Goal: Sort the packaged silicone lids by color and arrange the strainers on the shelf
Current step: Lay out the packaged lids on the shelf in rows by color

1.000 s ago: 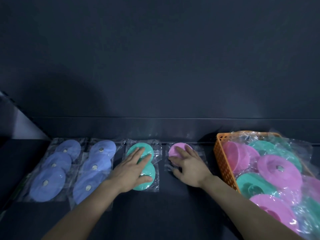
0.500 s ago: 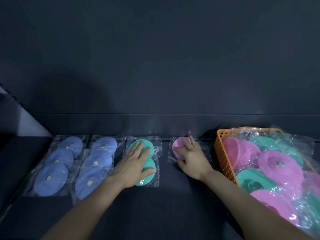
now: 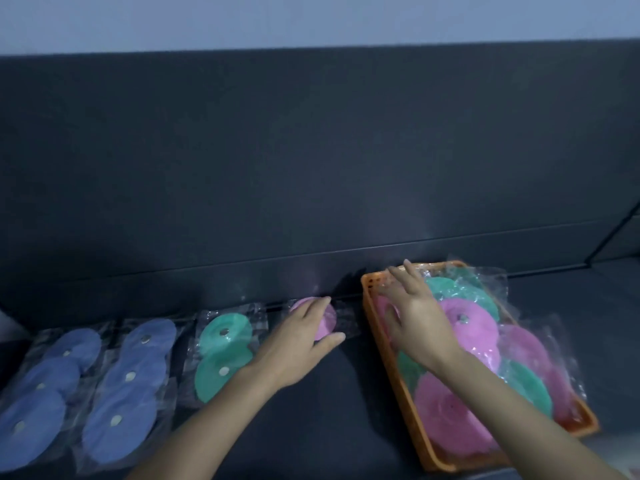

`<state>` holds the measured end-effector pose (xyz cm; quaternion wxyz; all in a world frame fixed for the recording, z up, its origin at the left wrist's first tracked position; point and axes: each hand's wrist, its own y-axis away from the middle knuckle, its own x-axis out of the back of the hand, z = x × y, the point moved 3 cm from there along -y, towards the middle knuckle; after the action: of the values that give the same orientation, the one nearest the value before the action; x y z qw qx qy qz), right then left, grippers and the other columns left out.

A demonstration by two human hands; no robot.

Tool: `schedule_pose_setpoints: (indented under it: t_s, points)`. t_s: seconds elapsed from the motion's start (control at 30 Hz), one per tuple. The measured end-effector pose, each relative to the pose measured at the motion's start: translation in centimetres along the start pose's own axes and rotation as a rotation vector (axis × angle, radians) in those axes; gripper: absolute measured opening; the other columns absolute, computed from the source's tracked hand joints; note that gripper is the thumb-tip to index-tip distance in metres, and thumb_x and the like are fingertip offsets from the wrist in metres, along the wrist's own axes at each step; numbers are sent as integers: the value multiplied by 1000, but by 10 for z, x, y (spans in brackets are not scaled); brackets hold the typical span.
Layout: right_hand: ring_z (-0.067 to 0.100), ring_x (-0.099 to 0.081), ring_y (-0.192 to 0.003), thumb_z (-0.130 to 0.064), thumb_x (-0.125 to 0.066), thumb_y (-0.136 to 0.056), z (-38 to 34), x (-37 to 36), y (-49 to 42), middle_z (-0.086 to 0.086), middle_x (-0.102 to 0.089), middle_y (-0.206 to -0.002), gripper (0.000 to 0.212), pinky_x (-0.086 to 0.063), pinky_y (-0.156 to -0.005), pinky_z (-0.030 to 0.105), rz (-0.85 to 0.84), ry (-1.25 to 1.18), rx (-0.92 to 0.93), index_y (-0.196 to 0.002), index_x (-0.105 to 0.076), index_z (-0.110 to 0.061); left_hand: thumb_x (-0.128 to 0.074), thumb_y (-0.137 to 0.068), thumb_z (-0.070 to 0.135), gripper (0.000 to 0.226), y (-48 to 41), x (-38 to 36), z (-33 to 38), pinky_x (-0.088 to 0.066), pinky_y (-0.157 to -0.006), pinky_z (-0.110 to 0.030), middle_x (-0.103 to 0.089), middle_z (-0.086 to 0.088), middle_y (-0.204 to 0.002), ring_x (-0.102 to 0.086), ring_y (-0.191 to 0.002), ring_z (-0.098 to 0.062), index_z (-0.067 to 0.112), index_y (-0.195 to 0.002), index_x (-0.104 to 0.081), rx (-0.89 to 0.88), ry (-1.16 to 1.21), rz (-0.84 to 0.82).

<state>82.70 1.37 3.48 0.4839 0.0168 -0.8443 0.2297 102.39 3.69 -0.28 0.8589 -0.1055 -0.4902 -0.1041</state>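
Lids in clear wrap lie in a colour row along the dark shelf (image 3: 346, 410). The pink pack (image 3: 327, 318) is at the right end, close to the back ledge and just left of the orange basket (image 3: 415, 431). My left hand (image 3: 301, 344) lies flat on it, fingers straight and together, thumb out to the side, gripping nothing. I read that as pressing the slippery wrap down so the pack keeps its slot. Next along to the left is the green pack (image 3: 225, 348), then two blue packs (image 3: 131, 382) (image 3: 45, 386), edges near or overlapping, one colour per place. My right hand (image 3: 415, 320) is over the far-left corner of the basket, fingers spread wide and holding nothing. Motion blur hides whether the fingertips touch the wrap. The basket holds a loose mix of pink packs (image 3: 467, 327) and green packs (image 3: 450, 285), so I judge the reach is for another pink one to join the pack under my left hand. I can't pick out any strainers. Sorting looks well begun, with most of the basket left.
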Motion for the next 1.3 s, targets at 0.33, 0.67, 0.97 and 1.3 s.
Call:
schedule_pose_setpoints:
  t_s: [0.33, 0.67, 0.97, 1.3]
  points:
    - [30, -20, -140, -55, -47, -88, 109, 23, 33, 6, -28, -151, 58, -19, -115, 43, -362, 305, -264, -140, -35, -32, -77, -68, 52, 114, -37, -53, 59, -38, -107, -30, 30, 17, -151, -11, -145, -16, 48, -145, 8, -81, -47, -319]
    - [29, -16, -142, -54, -60, -82, 164, 55, 28, 10, -27, -151, 76, -14, -117, 42, -318, 282, -277, -145, -29, -24, -75, -72, 50, 116, -67, -90, 108, -28, -115, -38, 30, 6, -153, -7, -146, -22, 37, -147, 13, -59, -51, -331]
    - [26, -17, -141, -50, -55, -86, 195, 69, 36, 4, -30, -149, 64, -16, -117, 39, -292, 265, -223, -140, -35, -24, -47, -82, 67, 75, -101, -72, 146, -44, -94, -34, -32, 4, -147, -45, -125, -21, 29, -144, -30, -209, -344, -267]
    - [28, -28, -134, -50, -57, -85, 190, 69, 37, 7, -39, -139, 59, -24, -113, 41, -287, 248, -209, -134, -39, -23, -48, -92, 4, 38, -148, -91, 191, 4, -118, -47, -40, -11, -142, -16, -143, -29, 16, -128, -46, -521, -948, -248]
